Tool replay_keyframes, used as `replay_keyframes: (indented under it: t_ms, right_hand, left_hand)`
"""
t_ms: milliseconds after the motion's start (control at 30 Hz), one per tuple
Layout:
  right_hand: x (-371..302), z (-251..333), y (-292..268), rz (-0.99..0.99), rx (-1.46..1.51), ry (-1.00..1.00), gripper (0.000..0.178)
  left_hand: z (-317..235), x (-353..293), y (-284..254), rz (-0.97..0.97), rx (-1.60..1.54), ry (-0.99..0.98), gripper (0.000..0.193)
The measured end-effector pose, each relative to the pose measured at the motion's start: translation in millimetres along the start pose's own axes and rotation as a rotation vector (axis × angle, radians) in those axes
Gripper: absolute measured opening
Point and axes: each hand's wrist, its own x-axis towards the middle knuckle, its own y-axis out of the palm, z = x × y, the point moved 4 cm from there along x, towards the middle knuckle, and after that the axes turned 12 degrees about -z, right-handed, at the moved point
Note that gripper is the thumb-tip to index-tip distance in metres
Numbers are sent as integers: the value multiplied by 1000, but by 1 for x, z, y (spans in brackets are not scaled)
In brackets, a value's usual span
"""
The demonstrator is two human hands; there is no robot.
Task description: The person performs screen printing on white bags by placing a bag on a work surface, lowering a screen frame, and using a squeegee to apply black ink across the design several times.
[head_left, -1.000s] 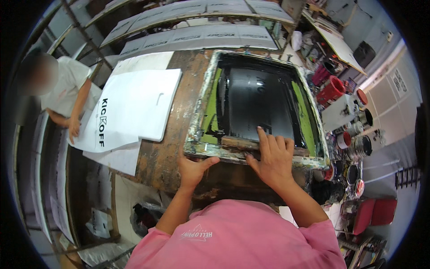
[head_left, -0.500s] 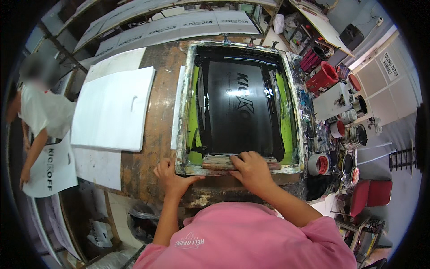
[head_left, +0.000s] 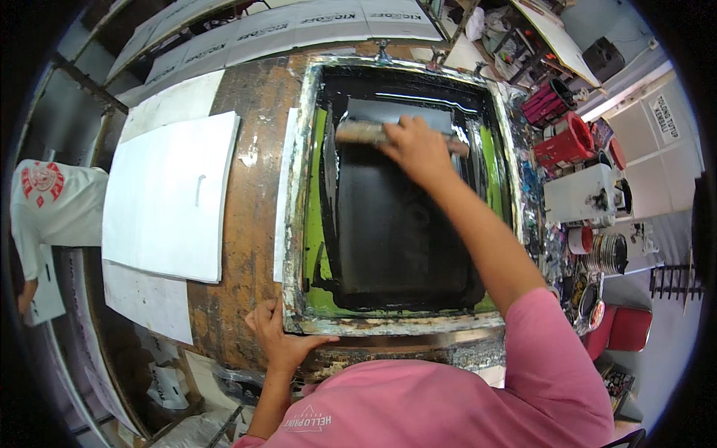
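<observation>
Our right hand [head_left: 412, 145] grasps the squeegee [head_left: 361, 134], shifted from the screen frame's [head_left: 403, 327] near edge to its far part. Nearer, left of this grip, our left hand [head_left: 281, 342] touches the frame's corner; whether clamped, we cannot tell.

Right hand [head_left: 420, 149] grips squeegee [head_left: 362, 134] on black-inked screen [head_left: 396, 246]; left hand [head_left: 282, 342] at near corner of frame [head_left: 403, 326]

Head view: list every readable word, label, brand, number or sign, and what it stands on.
Wording left uncopied; locations only.
White wall sign: dark lettering, readable.
Pink shirt: white lettering, upside down, readable.
White shelf sheets: black lettering, readable.
Inked screen: faint lettering, partly unreadable.
Co-worker's shirt: red print, too blurred to read.
</observation>
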Motion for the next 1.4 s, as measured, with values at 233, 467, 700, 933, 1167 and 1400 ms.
replay_keyframes:
  t_ms: [233, 467, 700, 933, 1167, 1400]
  right_hand:
    - [111, -63, 6, 368, 53, 18, 53]
    - [59, -28, 16, 49, -98, -36, 43]
    - [-73, 94, -103, 232, 93, -115, 39]
    - [-131, 167, -247, 199, 115, -15, 45]
    - [-24, 172, -315, -347, -153, -69, 33]
    - [47, 138, -335, -415, -191, -137, 35]
  left_hand:
    - [-1, 1, -1, -88, -181, 40, 110]
    - [10, -11, 10, -166, -221, 44, 131]
    - [18, -13, 17, -165, -313, -3, 117]
    - [-28, 5, -14, -174, -843, -339, 108]
    - [-92, 83, -72, -410, -1218, 167, 138]
    - [-50, 38, 25, 55, 330, 180, 117]
